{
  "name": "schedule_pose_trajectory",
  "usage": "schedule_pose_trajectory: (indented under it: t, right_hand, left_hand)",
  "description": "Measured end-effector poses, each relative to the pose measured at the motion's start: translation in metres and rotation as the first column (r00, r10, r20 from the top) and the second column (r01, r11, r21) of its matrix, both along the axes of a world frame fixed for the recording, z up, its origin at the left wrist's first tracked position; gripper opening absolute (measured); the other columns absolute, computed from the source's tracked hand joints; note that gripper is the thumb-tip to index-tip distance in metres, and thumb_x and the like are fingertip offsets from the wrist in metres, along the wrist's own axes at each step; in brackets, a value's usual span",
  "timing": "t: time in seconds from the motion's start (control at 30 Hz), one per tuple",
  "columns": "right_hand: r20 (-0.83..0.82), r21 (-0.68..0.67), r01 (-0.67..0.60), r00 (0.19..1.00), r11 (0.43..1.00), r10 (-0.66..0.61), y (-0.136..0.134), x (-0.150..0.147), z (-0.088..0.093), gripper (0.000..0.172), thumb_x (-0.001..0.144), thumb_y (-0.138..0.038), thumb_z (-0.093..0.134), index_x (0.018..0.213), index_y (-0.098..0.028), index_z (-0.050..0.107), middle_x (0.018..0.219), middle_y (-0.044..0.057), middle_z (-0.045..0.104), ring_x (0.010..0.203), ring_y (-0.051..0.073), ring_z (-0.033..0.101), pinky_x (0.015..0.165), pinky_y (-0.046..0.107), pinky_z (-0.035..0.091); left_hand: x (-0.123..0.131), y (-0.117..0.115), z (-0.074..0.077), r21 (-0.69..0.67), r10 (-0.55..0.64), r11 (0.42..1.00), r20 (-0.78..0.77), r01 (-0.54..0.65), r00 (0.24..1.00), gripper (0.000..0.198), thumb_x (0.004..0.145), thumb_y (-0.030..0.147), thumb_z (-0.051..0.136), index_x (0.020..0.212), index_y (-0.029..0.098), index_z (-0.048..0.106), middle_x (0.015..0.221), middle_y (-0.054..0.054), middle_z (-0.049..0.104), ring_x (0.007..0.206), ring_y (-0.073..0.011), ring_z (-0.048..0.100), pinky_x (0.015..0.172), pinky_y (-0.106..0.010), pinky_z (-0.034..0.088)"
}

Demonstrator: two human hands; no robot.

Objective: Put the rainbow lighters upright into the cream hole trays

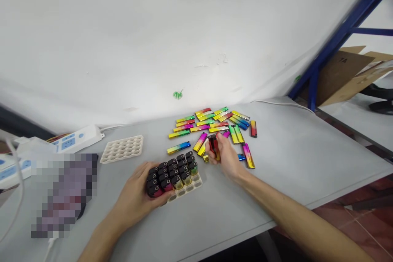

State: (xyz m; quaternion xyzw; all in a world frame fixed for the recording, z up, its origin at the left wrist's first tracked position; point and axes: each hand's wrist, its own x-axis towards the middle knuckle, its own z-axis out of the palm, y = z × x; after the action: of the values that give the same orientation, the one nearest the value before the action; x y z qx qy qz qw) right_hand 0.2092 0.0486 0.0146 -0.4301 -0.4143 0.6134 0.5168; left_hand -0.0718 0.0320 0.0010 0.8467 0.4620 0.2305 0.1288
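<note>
Black-topped lighters (173,168) stand upright in rows in a pale tray (196,183) with oval holes; several holes along its near side hold nothing. My left hand (138,192) is wrapped round the left end of this tray and its lighters, thumb along the front. To the right, my right hand (225,153) is closed on a red and yellow lighter (216,151), black top upward; whether more than one is in the grip I cannot tell. Around and behind it, shiny rainbow-coloured lighters (236,134) lie scattered flat on the grey table (282,147).
A second pale tray (122,149) lies behind my left hand, without lighters. Power strips (69,141) with cables and a blurred-out flat device (67,196) are at the left. The white wall (153,49) bounds the back; a blue frame (313,86) and cardboard boxes (346,73) stand right.
</note>
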Motion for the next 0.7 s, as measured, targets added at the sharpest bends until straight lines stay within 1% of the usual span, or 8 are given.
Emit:
schedule_pose_trajectory:
  t: [0.07,0.1,0.17,0.27,0.37,0.5,0.6,0.7]
  right_hand:
    - [0.044,0.075,-0.035,0.999,0.997,0.032,0.000,0.002,0.000,0.051,0.097,-0.063,0.043,0.078,-0.020,0.061,0.069,0.000,0.053,0.063,0.013,0.049,0.061,0.028,0.040]
    - [0.082,0.105,-0.058,0.995,0.993,0.049,0.000,0.004,0.001,0.046,0.097,-0.062,0.047,0.082,-0.020,0.062,0.075,0.001,0.056,0.070,0.015,0.053,0.067,0.029,0.042]
    - [0.194,0.160,-0.099,0.979,0.982,0.067,0.000,0.009,0.005,0.038,0.095,-0.058,0.057,0.086,-0.021,0.063,0.084,0.001,0.058,0.076,0.015,0.052,0.070,0.029,0.042]
    - [0.330,0.201,-0.147,0.941,0.968,0.075,0.000,0.019,0.013,0.033,0.089,-0.053,0.071,0.086,-0.022,0.061,0.082,-0.001,0.054,0.070,0.013,0.046,0.063,0.029,0.036]
    - [0.348,0.155,-0.274,0.914,0.949,0.207,0.001,0.028,0.018,0.030,0.087,-0.049,0.075,0.087,-0.021,0.063,0.073,-0.003,0.054,0.065,0.012,0.047,0.059,0.028,0.035]
    - [0.379,0.085,-0.442,0.843,0.893,0.381,0.002,0.033,0.018,0.026,0.082,-0.040,0.081,0.091,-0.020,0.067,0.071,-0.003,0.060,0.065,0.012,0.052,0.058,0.026,0.038]
    - [0.437,0.049,-0.452,0.812,0.891,0.387,0.000,0.031,0.019,0.027,0.076,-0.033,0.086,0.089,-0.021,0.065,0.072,-0.003,0.064,0.064,0.011,0.055,0.056,0.025,0.039]
    - [0.457,0.042,-0.444,0.805,0.895,0.378,-0.002,0.029,0.019,0.026,0.077,-0.032,0.085,0.087,-0.022,0.063,0.074,-0.003,0.066,0.067,0.013,0.058,0.058,0.026,0.042]
  left_hand:
    - [0.000,0.000,0.001,0.000,-0.005,1.000,0.004,0.005,1.000,0.046,0.081,0.050,0.076,0.115,0.027,0.055,0.103,0.000,0.068,0.094,-0.0226,0.068,0.079,-0.033,0.056]
    - [0.000,0.000,0.001,0.001,-0.008,1.000,0.006,0.008,1.000,0.046,0.081,0.050,0.076,0.115,0.027,0.055,0.103,0.000,0.068,0.094,-0.0227,0.068,0.079,-0.033,0.056]
    - [0.001,0.000,0.002,0.002,-0.012,1.000,0.008,0.012,1.000,0.046,0.082,0.050,0.076,0.115,0.027,0.055,0.103,0.000,0.068,0.094,-0.0230,0.068,0.079,-0.033,0.056]
    - [0.002,0.000,0.002,-0.007,-0.010,1.000,0.002,0.010,1.000,0.046,0.082,0.051,0.076,0.115,0.027,0.055,0.103,0.000,0.068,0.094,-0.0233,0.068,0.079,-0.034,0.055]
    - [0.002,0.000,0.002,-0.031,-0.006,0.999,-0.002,0.006,1.000,0.047,0.081,0.051,0.076,0.116,0.027,0.054,0.104,-0.001,0.068,0.095,-0.0236,0.068,0.080,-0.034,0.055]
    - [0.002,0.000,0.001,-0.036,0.006,0.999,-0.007,-0.006,1.000,0.046,0.081,0.051,0.076,0.114,0.027,0.055,0.103,-0.001,0.068,0.095,-0.0239,0.067,0.080,-0.035,0.055]
    - [0.002,0.000,0.002,-0.029,-0.001,1.000,-0.007,0.001,1.000,0.047,0.081,0.051,0.076,0.115,0.027,0.055,0.103,-0.002,0.068,0.096,-0.0246,0.067,0.081,-0.036,0.055]
    - [0.003,-0.001,0.003,-0.033,0.004,0.999,-0.001,-0.004,1.000,0.046,0.081,0.051,0.076,0.115,0.026,0.056,0.103,-0.002,0.069,0.097,-0.0251,0.068,0.082,-0.036,0.055]
